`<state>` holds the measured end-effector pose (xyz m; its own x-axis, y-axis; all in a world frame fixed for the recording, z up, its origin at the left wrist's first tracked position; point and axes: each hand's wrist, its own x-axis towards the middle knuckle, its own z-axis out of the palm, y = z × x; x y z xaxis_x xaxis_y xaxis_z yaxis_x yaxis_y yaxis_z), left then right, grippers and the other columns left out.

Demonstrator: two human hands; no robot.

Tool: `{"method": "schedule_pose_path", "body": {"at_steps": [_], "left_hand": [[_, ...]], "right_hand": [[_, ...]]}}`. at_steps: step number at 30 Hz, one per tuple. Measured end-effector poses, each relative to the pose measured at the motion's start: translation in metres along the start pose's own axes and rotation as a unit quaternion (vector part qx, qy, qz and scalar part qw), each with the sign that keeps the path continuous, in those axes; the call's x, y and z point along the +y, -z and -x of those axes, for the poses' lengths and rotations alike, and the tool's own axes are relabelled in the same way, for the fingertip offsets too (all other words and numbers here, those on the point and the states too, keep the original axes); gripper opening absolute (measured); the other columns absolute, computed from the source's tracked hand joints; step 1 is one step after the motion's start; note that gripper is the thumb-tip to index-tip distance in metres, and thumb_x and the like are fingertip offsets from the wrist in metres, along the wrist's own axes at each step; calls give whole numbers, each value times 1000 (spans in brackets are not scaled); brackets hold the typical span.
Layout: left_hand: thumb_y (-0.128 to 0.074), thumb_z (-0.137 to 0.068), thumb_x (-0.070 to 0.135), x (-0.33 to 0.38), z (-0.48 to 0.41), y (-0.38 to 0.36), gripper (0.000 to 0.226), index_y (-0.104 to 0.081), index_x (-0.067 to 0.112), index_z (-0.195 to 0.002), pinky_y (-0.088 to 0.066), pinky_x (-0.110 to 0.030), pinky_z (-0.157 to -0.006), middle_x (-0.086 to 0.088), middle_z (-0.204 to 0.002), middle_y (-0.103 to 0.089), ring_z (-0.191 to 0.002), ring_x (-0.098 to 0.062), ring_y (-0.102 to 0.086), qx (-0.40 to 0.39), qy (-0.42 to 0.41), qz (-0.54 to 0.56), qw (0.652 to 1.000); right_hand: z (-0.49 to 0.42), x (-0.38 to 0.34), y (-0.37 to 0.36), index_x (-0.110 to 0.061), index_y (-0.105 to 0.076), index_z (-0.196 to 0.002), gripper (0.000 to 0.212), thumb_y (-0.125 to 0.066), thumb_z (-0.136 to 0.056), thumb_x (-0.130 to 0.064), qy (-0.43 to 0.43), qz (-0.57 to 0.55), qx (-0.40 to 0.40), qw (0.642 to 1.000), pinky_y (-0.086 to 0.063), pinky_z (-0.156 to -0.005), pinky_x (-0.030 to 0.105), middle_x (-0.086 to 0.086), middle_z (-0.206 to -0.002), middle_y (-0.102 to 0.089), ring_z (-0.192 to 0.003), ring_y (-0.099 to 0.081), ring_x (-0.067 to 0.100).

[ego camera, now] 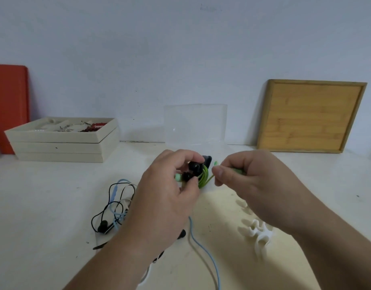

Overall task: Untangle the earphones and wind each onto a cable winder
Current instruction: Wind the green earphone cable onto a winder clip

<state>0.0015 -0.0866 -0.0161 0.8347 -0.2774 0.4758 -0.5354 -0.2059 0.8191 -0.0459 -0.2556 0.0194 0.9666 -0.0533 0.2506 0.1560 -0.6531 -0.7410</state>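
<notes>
My left hand [170, 185] grips a black cable winder [198, 167] above the table, with a green earphone cable [204, 177] coiled round it. My right hand [249, 174] pinches the free end of that green cable just right of the winder. A tangle of black and blue earphones [115, 206] lies on the table to the left, partly hidden by my left forearm. One blue cable [203, 250] trails toward the near edge. A white cable winder [257, 231] lies on the table under my right wrist.
Stacked beige trays [61, 143] with jewellery stand at the back left beside a red board [8, 105]. A clear plastic box [196, 124] sits behind my hands. A wooden tray [310, 116] leans on the wall at the back right.
</notes>
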Motion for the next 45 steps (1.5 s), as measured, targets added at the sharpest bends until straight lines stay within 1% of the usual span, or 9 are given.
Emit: {"method": "schedule_pose_path", "body": {"at_steps": [4, 10, 14, 22, 29, 33, 38, 42, 45], "left_hand": [[-66, -87, 1, 1, 1, -1, 39, -71, 37, -101, -56, -23, -71, 15, -100, -64, -100, -2, -63, -28, -7, 9, 1000], [-75, -83, 5, 4, 4, -2, 45, -67, 42, -106, -54, -14, -69, 17, -92, -65, -92, -3, -69, -66, 33, 41, 996], [-79, -75, 4, 5, 4, -3, 45, -63, 39, -100, -60, -26, -70, 16, -88, -63, -93, -2, -66, -52, 16, 4, 999], [-85, -69, 18, 6, 7, -5, 30, -68, 36, -86, -54, -21, -70, 18, -85, -65, -88, 0, -64, -34, -42, -119, 991], [-87, -69, 22, 10, 10, -9, 58, -45, 47, -99, -52, -17, -69, 22, -88, -66, -80, 5, -65, -33, -16, -146, 989], [-85, -68, 23, 11, 11, -14, 49, -53, 41, -101, -56, -28, -69, 16, -86, -70, -77, -2, -68, -15, -13, -137, 990], [-76, -72, 21, 6, 9, -11, 14, -71, 31, -81, -49, -20, -52, 11, -72, -68, -60, -6, -64, 36, 7, -89, 995], [-87, -67, 22, 2, 3, -8, 20, -73, 32, -75, -58, -26, -63, 11, -85, -62, -71, -3, -68, 85, 19, -37, 996], [-92, -60, 27, 5, 0, -6, 22, -72, 29, -69, -54, -15, -59, 12, -85, -62, -70, 0, -68, 118, 17, -29, 992]], "right_hand": [[-2, 4, 1, -20, -67, -67, 36, -60, -94, -42, -10, 2, 30, 999, -27, -40, 20, -1, -46, -36, -43, -32, 15], [-3, 3, 0, -13, -55, -62, 45, -58, -95, -44, -20, 5, 47, 999, -25, -37, 15, 0, -49, -38, -37, -27, 7], [-3, 4, -2, -20, -44, -52, 53, -49, -99, -44, -30, -34, 33, 998, -24, -42, 18, -9, -47, -30, -42, -24, 10], [-2, 0, -7, -10, -49, -60, 43, -52, -99, -29, -45, -13, -6, 999, -27, -50, 30, -7, -48, -35, -46, -29, 12], [1, -8, -12, -20, -69, -64, 27, -76, -83, -38, -67, -2, 95, 993, -37, -37, 15, -9, -47, -62, -36, -52, 3], [4, -13, -23, -21, -74, -63, 21, -80, -76, -36, -29, -35, 109, 993, -33, -38, 10, -14, -49, -64, -38, -53, 1], [6, -12, -32, -31, -79, -74, 16, -71, -87, -27, 55, 4, 71, 996, -39, -50, 13, -16, -63, -66, -59, -59, 3], [6, -9, -28, -35, -78, -90, 23, -59, -93, -23, 125, 1, 47, 991, -44, -65, 13, -17, -76, -65, -78, -63, 6], [4, -8, -23, -27, -79, -88, 24, -65, -92, -8, 109, -88, 64, 988, -53, -66, 19, -10, -71, -72, -68, -68, 9]]}}
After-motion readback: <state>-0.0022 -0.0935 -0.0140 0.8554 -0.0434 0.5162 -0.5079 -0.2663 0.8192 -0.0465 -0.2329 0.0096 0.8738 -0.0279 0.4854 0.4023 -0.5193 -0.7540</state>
